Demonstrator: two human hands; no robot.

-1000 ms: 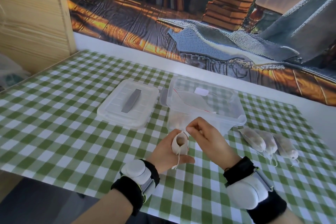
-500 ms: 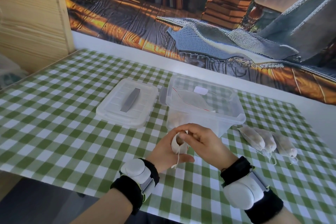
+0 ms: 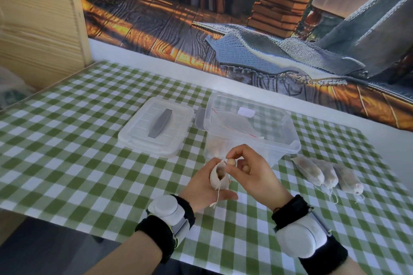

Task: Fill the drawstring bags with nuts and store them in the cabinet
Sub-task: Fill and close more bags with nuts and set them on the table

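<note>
Wraps left grip (image 3: 204,185) round the drawstring bag (image 3: 217,178), mouth up and open, low over the tabletop (image 3: 67,163) at 6 o'clock. Pinches one nut (image 3: 231,161) between thumb and forefinger of right grip (image 3: 257,176), just at the bag's mouth, with more cupped in the palm. Looks soft, light and floppy, so probably best held round the neck, keeping the mouth spread. Has three filled bags (image 3: 309,171) at 3 o'clock and the clear tub (image 3: 290,147) at 12.

Open white bag (image 3: 220,178), nut (image 3: 231,161) at mouth
</note>
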